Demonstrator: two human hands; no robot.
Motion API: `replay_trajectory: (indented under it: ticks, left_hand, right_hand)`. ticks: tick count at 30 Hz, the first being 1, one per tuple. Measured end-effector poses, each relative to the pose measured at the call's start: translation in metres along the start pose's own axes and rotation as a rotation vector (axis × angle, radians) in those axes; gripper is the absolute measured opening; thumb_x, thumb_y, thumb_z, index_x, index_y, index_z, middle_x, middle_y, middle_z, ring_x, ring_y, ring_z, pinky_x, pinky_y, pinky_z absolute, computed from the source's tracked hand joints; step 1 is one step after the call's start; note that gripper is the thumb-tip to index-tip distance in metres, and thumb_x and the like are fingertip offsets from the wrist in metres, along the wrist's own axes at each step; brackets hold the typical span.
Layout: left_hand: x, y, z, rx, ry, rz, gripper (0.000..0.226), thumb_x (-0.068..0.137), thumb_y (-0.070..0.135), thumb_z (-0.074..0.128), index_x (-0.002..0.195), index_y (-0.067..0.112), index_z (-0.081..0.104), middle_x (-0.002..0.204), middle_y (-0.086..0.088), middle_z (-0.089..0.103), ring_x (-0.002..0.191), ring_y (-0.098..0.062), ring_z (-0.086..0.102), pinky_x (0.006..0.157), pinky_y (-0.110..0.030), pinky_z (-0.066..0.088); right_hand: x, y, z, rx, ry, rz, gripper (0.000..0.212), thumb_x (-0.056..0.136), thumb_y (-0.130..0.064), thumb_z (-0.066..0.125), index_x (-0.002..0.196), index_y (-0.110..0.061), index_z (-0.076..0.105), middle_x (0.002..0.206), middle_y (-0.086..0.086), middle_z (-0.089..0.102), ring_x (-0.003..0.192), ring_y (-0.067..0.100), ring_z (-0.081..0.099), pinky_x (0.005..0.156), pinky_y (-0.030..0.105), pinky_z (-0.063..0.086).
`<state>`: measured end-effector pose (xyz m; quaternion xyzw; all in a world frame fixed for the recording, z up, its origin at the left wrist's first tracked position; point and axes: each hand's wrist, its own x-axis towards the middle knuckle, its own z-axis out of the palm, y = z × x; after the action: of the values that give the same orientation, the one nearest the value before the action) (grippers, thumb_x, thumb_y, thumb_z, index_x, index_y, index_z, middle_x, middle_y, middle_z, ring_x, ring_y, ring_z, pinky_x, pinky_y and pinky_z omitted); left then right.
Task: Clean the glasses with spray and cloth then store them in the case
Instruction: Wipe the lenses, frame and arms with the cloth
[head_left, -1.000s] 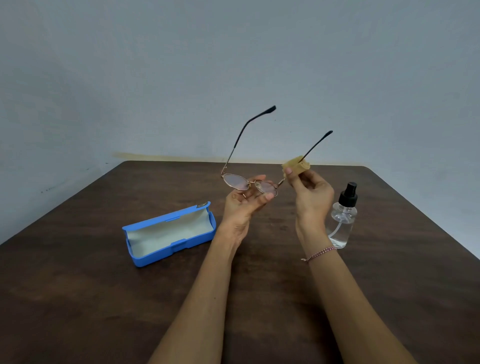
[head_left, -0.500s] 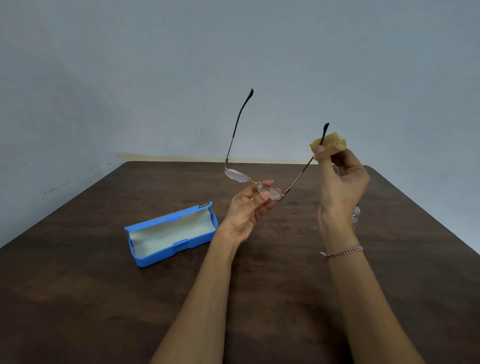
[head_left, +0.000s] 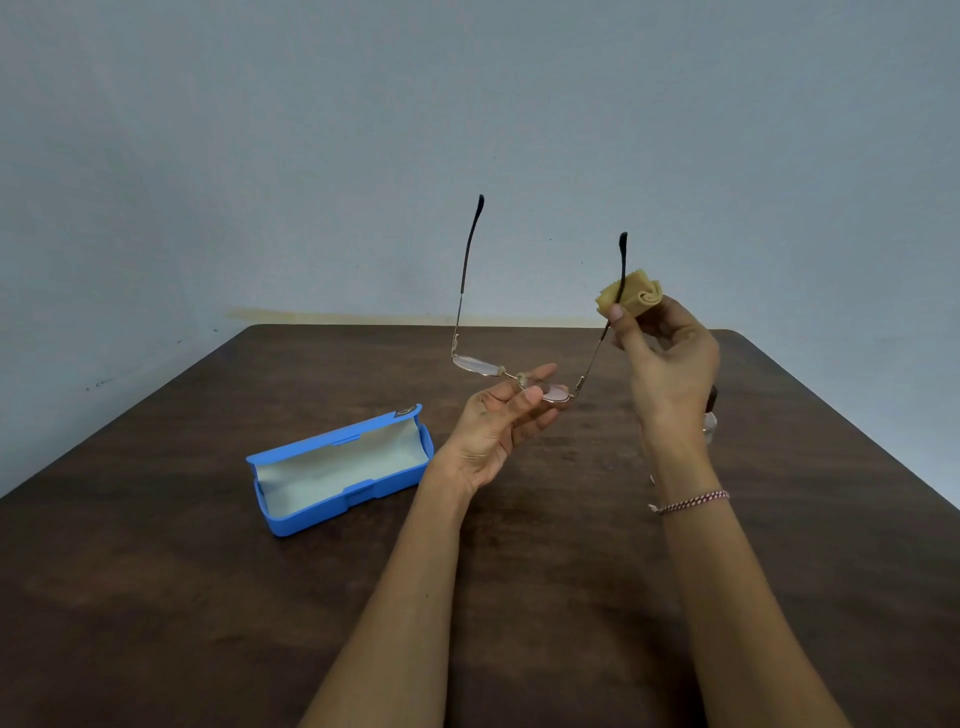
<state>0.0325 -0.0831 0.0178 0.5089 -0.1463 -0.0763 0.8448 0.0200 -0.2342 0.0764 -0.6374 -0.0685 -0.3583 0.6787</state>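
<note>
Glasses, temples nearly upright, lenses apparently downward

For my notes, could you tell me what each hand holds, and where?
Left hand pinches the glasses by the bridge; right hand pinches the cloth against one temple.

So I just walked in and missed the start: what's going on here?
A person is cleaning a pair of glasses above a dark wooden table. The left hand holds the glasses at the bridge, temple arms pointing up. The right hand pinches a folded yellow cloth around one temple arm. The blue case lies open on the table with nothing in it. The spray bottle is mostly hidden behind the right hand.
</note>
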Motion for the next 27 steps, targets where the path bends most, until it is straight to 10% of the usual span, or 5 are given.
replay_trajectory:
  ticks: [6,16,27]
  left_hand:
    - [0.004,-0.003,0.000,-0.017,0.028,0.019,0.020,0.085,-0.001,0.057,0.095,0.009,0.071,0.113,-0.005,0.068,0.093,-0.016,0.069,0.072,-0.024,0.058]
    - [-0.001,0.010,-0.006,-0.094,0.100,0.098,0.051,0.072,0.016,0.064,0.121,0.003,0.057,0.102,-0.009,0.072,0.090,-0.018,0.071,0.076,-0.027,0.058]
    - [-0.001,0.015,-0.007,-0.132,0.191,0.176,0.041,0.066,0.008,0.069,0.106,0.009,0.064,0.098,-0.010,0.073,0.082,-0.020,0.072,0.071,-0.022,0.058]
  right_hand:
    - [-0.002,0.004,0.005,-0.022,0.086,-0.022,0.013,0.086,-0.017,0.066,0.097,-0.010,0.067,0.077,-0.010,0.067,0.056,0.000,0.060,0.064,0.021,0.051]
    - [-0.006,-0.004,0.004,-0.059,0.209,-0.124,0.012,0.088,-0.015,0.063,0.086,-0.026,0.063,0.078,-0.012,0.066,0.076,0.016,0.067,0.068,0.014,0.050]
    - [-0.003,0.001,0.004,-0.237,0.212,-0.282,0.015,0.088,-0.013,0.063,0.101,-0.007,0.067,0.100,-0.008,0.046,0.086,0.020,0.058,0.062,0.015,0.050]
